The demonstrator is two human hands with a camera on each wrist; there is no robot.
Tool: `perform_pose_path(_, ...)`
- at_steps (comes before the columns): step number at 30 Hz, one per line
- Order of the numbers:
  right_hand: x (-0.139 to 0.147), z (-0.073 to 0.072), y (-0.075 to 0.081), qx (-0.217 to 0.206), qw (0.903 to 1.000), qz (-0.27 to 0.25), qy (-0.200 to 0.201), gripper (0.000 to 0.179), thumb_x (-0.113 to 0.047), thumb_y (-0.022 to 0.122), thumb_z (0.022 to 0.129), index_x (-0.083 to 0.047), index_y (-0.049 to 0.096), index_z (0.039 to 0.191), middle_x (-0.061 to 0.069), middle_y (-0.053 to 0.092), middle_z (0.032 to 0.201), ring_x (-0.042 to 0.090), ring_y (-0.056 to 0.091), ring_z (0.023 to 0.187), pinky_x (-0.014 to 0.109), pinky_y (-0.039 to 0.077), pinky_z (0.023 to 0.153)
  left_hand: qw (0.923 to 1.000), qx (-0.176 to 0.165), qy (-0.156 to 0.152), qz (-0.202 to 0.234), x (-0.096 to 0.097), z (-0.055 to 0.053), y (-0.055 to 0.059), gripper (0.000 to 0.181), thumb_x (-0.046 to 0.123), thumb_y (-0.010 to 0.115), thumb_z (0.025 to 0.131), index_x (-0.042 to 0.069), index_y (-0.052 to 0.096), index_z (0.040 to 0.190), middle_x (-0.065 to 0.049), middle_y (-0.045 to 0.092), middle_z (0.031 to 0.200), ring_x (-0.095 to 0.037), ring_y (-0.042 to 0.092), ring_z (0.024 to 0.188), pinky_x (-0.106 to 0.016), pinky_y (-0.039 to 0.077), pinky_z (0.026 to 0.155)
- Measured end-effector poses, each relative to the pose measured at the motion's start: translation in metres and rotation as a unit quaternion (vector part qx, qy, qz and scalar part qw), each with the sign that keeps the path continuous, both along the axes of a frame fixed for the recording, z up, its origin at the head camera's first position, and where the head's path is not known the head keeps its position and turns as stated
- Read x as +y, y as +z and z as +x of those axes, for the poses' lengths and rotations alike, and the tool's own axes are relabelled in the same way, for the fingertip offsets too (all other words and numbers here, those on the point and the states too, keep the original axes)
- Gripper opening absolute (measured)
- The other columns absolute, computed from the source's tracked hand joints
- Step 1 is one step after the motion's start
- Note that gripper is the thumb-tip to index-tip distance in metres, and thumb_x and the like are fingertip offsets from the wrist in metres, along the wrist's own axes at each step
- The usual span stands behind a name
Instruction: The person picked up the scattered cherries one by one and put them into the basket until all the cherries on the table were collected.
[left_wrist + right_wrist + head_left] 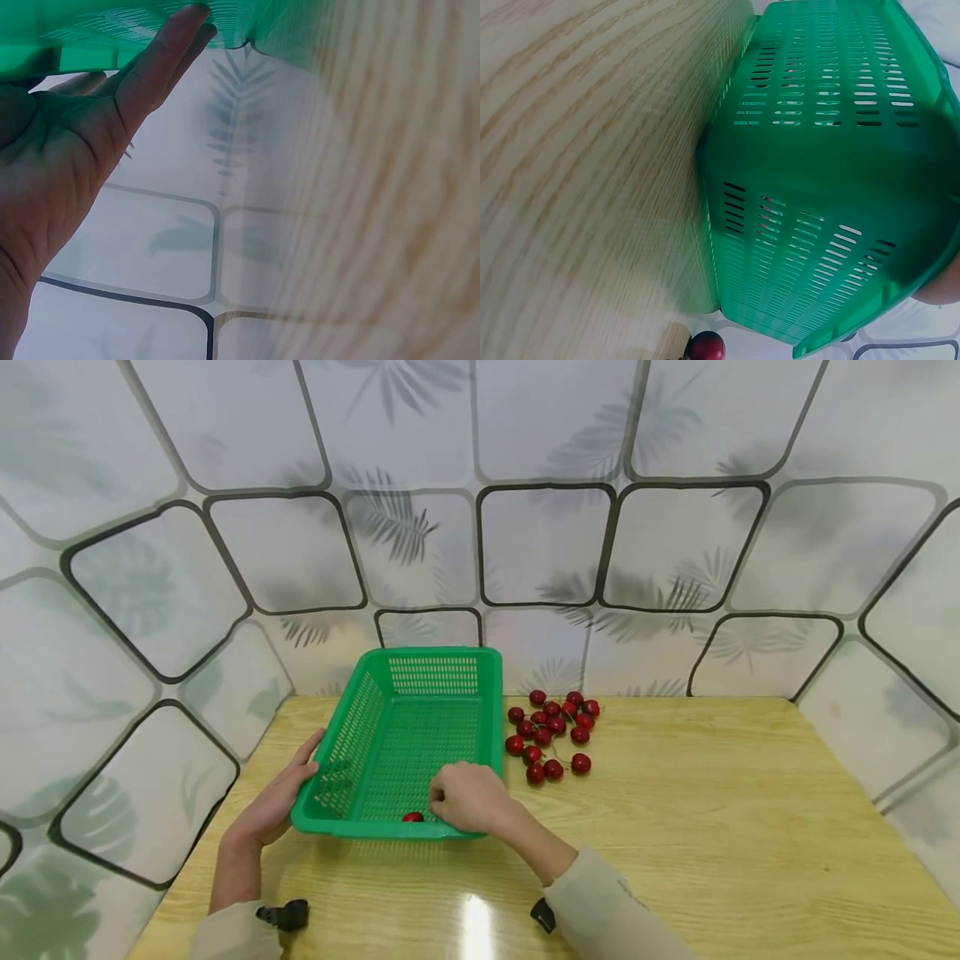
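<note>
A green plastic basket [491, 693] with slotted walls stands on the table. My left hand [277, 797] rests against its left side, thumb at the rim. In the left wrist view the straight fingers [161, 64] of that hand touch the outer wall. My right hand [471, 797] reaches over the near right corner, fingers bent down inside the basket; I cannot tell whether they hold anything. One red cherry [412, 817] lies by the near wall, just left of those fingers. A pile of dark red cherries [555, 725], some with stems, sits right of the basket.
The wooden table [712, 827] stretches off to the right. Behind and at the sides, patterned panels [547, 543] rise from its edges. In the right wrist view, a cherry [706, 346] shows beyond the basket's outer wall [795, 165].
</note>
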State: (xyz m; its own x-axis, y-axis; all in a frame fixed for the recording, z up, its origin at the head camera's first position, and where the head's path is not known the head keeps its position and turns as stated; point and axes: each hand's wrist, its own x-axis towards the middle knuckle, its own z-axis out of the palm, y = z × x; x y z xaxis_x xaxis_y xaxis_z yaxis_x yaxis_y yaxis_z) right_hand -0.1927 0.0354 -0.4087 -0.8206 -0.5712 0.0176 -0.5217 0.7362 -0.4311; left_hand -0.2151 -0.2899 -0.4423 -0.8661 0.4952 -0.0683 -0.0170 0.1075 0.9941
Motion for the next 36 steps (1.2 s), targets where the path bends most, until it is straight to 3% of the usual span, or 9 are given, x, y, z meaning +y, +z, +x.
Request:
perform_pose_path(17,0.0005,0.0026,0.003,0.014,0.9998,-0.012,-0.009,0.014,-0.018,0.068,0.093,-0.018,0.08,0.087,-0.011,0.071,0.079,0.0,0.055,0.061,0.02,0.043,0.052,0.9999,-0.001,0.009,-0.01,0.0014,0.0002,0.0028,0.064,0.035,0.023,0.112,0.021,-0.019,0.158,-0.023,-0.013,0.16,-0.011,0.065,0.092,-0.025,0.053,0.081)
perform_pose_path(31,0.0019,0.0051,0.0,0.02,0.999,-0.033,-0.022,0.015,-0.019,0.066,0.095,-0.016,0.079,0.091,-0.009,0.072,0.083,0.001,0.059,0.067,0.02,0.046,0.058,0.9999,-0.004,0.01,-0.003,0.0026,0.0008,0.0031,0.065,0.036,0.024,0.112,0.02,-0.019,0.158,-0.028,-0.005,0.159,-0.012,0.066,0.088,-0.025,0.052,0.083)
perform_pose_path(36,0.0024,0.0059,-0.0016,0.019,0.998,-0.056,-0.021,0.015,-0.017,0.065,0.096,-0.014,0.079,0.09,-0.009,0.07,0.081,0.0,0.056,0.065,0.019,0.045,0.057,1.0,0.002,0.002,-0.003,0.0014,0.0019,0.0021,0.065,0.035,0.023,0.112,0.019,-0.02,0.157,-0.027,-0.011,0.16,-0.013,0.066,0.096,-0.026,0.052,0.085)
